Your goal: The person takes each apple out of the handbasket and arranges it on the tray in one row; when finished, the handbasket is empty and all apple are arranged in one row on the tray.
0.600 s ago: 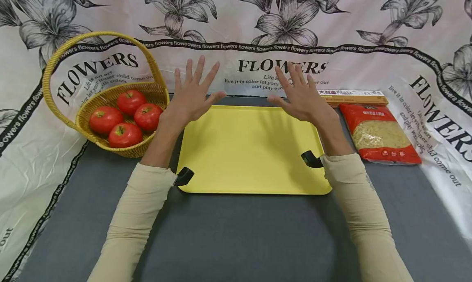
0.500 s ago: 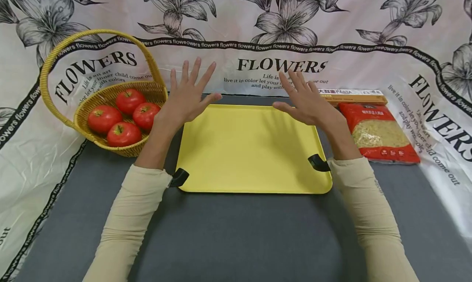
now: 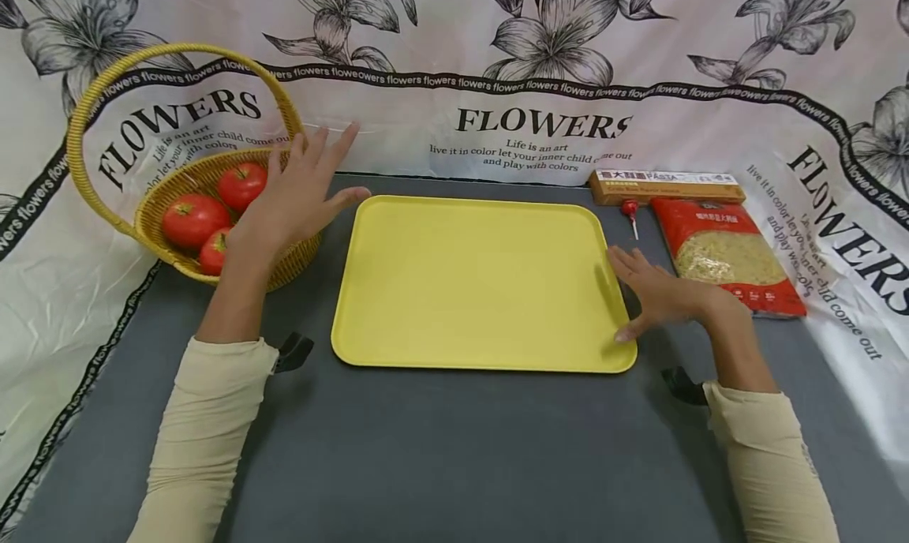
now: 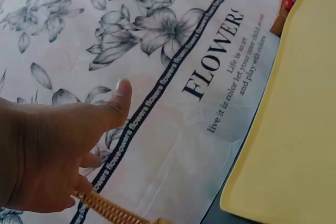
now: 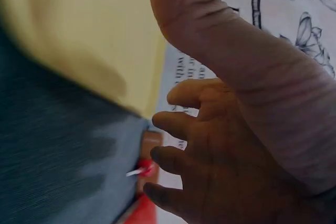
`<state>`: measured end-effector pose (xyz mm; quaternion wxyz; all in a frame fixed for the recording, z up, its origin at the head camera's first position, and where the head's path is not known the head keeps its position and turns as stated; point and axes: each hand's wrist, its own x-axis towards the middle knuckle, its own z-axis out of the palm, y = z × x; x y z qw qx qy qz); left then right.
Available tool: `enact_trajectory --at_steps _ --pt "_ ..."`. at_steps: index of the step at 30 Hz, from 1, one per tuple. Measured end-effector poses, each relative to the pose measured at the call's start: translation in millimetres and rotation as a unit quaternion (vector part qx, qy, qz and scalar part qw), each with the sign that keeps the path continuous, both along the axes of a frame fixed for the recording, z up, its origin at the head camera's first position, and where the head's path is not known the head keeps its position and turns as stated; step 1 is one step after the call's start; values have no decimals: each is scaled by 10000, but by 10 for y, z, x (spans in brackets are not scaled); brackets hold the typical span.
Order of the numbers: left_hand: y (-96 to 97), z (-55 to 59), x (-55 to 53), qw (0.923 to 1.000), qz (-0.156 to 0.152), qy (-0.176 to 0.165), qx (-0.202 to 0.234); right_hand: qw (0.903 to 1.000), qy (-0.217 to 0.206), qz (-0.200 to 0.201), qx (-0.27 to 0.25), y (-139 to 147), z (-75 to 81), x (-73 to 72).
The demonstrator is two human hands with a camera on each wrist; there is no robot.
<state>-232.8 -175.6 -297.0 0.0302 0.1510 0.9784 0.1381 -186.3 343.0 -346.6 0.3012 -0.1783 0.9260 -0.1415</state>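
Note:
My left hand (image 3: 287, 204) hovers with spread fingers over the right side of a yellow wicker basket (image 3: 166, 252). Red tomatoes (image 3: 193, 221) lie in the basket, partly covered by that hand. In the left wrist view the left hand (image 4: 58, 153) holds nothing, and a piece of the basket's woven handle (image 4: 118, 209) shows below its fingers. My right hand (image 3: 660, 290) is at the right edge of a yellow tray (image 3: 483, 282), thumb and fingers apart. Nothing shows in the right hand (image 5: 220, 145) in the right wrist view. Whether it touches the tray, I cannot tell.
Behind the right hand lies a red lollipop (image 3: 630, 208) with a white stick. A flat pasta box (image 3: 667, 188) and a red bag of pasta (image 3: 731, 259) lie at the back right. A flower-printed sheet (image 3: 398, 125) covers the back and sides of the grey table (image 3: 454, 448).
Both hands have parted: the left moved left to the basket, the right moved right and nearer me to the tray's edge. The lollipop has come into sight.

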Motion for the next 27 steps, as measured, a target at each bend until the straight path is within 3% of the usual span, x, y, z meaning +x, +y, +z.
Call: enact_trajectory --at_steps 7,13,19,23,27 --pt "-249 -10 -49 9997 -95 -202 108 9998 -189 -5 16 107 -191 200" --pt "-512 112 -46 9980 280 -210 519 9993 -140 -35 357 35 -190 180" --pt "-720 208 -38 9964 592 -232 559 9984 -431 -84 347 10 -199 179" --pt "-845 148 -15 9947 668 -223 750 9984 -485 -127 245 -7 -201 181" --pt "-897 50 -33 9913 714 -494 988 9984 -498 -209 187 -3 -212 192"
